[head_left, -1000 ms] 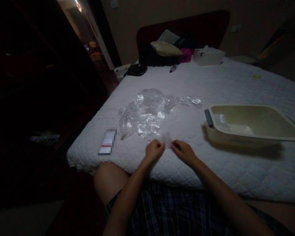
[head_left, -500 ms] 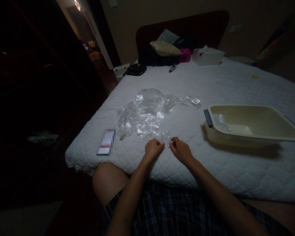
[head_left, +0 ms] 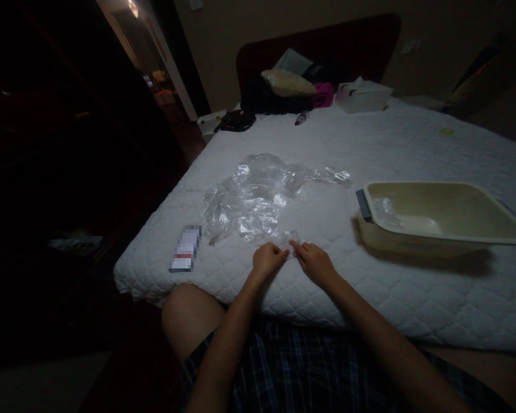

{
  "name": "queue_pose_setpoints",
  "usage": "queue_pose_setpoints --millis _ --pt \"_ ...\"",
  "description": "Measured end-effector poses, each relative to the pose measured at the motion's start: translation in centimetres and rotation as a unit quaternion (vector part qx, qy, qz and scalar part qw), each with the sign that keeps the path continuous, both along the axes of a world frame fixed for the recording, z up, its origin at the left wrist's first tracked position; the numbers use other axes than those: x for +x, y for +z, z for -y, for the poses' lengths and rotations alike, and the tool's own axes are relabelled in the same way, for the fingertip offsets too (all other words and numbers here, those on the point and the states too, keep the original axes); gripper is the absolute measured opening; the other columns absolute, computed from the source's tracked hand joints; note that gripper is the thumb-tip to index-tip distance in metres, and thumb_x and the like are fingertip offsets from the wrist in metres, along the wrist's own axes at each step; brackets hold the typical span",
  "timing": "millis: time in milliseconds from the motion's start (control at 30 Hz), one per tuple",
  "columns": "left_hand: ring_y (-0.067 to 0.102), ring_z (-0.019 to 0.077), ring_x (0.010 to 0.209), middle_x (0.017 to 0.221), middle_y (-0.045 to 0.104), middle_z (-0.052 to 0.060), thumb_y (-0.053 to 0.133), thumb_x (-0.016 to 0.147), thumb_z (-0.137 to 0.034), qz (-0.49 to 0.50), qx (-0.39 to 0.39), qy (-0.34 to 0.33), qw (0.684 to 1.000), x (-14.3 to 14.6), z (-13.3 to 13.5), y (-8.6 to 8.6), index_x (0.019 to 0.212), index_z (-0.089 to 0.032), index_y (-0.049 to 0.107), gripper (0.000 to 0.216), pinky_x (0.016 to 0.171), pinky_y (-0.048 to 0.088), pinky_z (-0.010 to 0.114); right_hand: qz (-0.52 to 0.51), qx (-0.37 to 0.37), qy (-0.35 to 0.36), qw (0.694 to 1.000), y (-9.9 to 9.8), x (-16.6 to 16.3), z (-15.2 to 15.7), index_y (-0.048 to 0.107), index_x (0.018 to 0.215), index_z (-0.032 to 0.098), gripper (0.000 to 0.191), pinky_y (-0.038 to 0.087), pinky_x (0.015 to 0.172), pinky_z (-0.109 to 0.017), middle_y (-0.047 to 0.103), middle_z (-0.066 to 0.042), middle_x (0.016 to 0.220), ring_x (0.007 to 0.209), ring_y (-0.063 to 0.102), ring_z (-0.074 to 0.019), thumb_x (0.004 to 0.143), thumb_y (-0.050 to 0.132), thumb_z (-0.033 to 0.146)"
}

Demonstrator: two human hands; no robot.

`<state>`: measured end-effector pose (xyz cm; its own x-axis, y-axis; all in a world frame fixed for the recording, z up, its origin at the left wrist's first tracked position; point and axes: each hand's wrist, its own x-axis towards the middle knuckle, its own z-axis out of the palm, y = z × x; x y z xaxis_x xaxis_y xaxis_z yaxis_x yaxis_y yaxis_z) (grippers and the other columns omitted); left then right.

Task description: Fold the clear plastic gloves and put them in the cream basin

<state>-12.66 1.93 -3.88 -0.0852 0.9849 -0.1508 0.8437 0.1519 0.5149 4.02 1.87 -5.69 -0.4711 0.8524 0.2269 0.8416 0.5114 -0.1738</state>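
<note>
A small piece of clear plastic bag [head_left: 291, 234] is between my two hands, just above the near part of the bed. My left hand [head_left: 267, 261] pinches its left edge between thumb and fingers. On the other side my right hand [head_left: 316, 264] grips the plastic, its index finger stretched across the film. Beyond them a spread of crumpled clear plastic bags [head_left: 258, 198] lies on the white quilted bed cover [head_left: 395, 304].
A cream plastic basin [head_left: 430, 244] with grey handles stands at the right, some clear plastic inside. A phone [head_left: 186, 248] lies at the left edge. Far back are a patterned pillow [head_left: 288, 84], a white box [head_left: 363, 96] and a black bag [head_left: 237, 120].
My right index finger has stretched out to the left over the small piece of plastic. My left hand stays in place, pinching it.
</note>
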Motion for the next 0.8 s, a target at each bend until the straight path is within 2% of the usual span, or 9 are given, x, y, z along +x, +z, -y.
queue_pose_setpoints --millis 167,300,367,433,500,600,700,800 --pt "0.056 0.0163 0.067 0.073 0.065 0.004 0.044 0.067 -0.069 -0.007 0.003 -0.001 1.000 -0.1 -0.1 -0.1 0.073 -0.018 0.064 0.056 0.056 0.033 0.025 -0.023 -0.002 0.004 1.000 -0.4 0.0 -0.1 0.043 0.127 0.016 0.040 0.041 0.074 -0.029 0.062 -0.009 0.091 0.083 0.054 -0.0191 0.089 0.037 0.023" --pt "0.055 0.0145 0.063 0.067 0.062 0.003 0.046 0.068 -0.068 0.026 0.019 -0.016 0.999 -0.3 0.1 -0.1 0.068 -0.018 0.064 0.053 0.057 0.035 0.024 -0.041 -0.006 0.004 0.999 -0.5 0.1 -0.1 0.044 0.126 0.015 0.038 0.042 0.076 -0.030 0.063 -0.009 0.092 0.084 0.055 -0.0191 0.089 0.036 0.024" --pt "0.054 0.0135 0.063 0.067 0.061 0.002 0.046 0.073 -0.062 0.051 0.076 -0.013 0.996 -0.5 0.4 -0.3 0.068 -0.017 0.063 0.048 0.059 0.038 0.024 -0.045 -0.006 0.005 0.999 -0.4 0.2 -0.1 0.043 0.126 0.014 0.039 0.042 0.076 -0.031 0.063 -0.009 0.092 0.083 0.055 -0.0193 0.089 0.035 0.024" --pt "0.056 0.0133 0.068 0.074 0.061 0.004 0.044 0.080 -0.051 0.065 0.168 -0.017 0.984 -1.0 1.0 -0.7 0.076 -0.016 0.063 0.039 0.064 0.042 0.024 -0.049 -0.009 0.008 0.999 -0.2 0.2 -0.1 0.043 0.127 0.014 0.039 0.042 0.075 -0.031 0.063 -0.009 0.091 0.082 0.055 -0.0196 0.089 0.035 0.024" --pt "0.058 0.0147 0.079 0.089 0.062 0.008 0.043 0.084 -0.037 0.054 0.261 -0.065 0.962 -1.6 1.4 -1.2 0.090 -0.016 0.062 0.029 0.072 0.045 0.026 -0.053 -0.015 0.009 0.998 -0.1 0.2 -0.1 0.042 0.128 0.015 0.040 0.042 0.075 -0.031 0.063 -0.009 0.091 0.082 0.055 -0.0198 0.089 0.035 0.024" --pt "0.054 0.0197 0.102 0.109 0.059 0.013 0.044 0.085 -0.022 0.000 0.352 -0.190 0.917 -2.4 1.5 -1.8 0.103 -0.017 0.059 0.025 0.086 0.045 0.035 -0.059 -0.020 0.006 0.998 -0.1 0.1 -0.2 0.043 0.128 0.015 0.040 0.042 0.075 -0.031 0.063 -0.009 0.091 0.083 0.055 -0.0198 0.089 0.035 0.024" --pt "0.045 0.0230 0.117 0.120 0.054 0.015 0.042 0.084 -0.014 -0.036 0.389 -0.273 0.879 -2.5 1.0 -2.2 0.113 -0.015 0.053 0.031 0.093 0.042 0.041 -0.064 -0.021 0.005 0.998 -0.1 0.1 -0.2 0.043 0.127 0.015 0.040 0.042 0.076 -0.031 0.063 -0.009 0.094 0.084 0.055 -0.0195 0.089 0.035 0.024" --pt "0.038 0.0239 0.124 0.123 0.053 0.016 0.041 0.085 -0.012 -0.048 0.390 -0.315 0.864 -2.2 0.4 -2.3 0.117 -0.013 0.049 0.034 0.096 0.041 0.043 -0.070 -0.024 0.007 0.997 0.0 0.1 -0.2 0.044 0.126 0.015 0.039 0.042 0.077 -0.031 0.063 -0.009 0.095 0.084 0.055 -0.0194 0.089 0.034 0.024"
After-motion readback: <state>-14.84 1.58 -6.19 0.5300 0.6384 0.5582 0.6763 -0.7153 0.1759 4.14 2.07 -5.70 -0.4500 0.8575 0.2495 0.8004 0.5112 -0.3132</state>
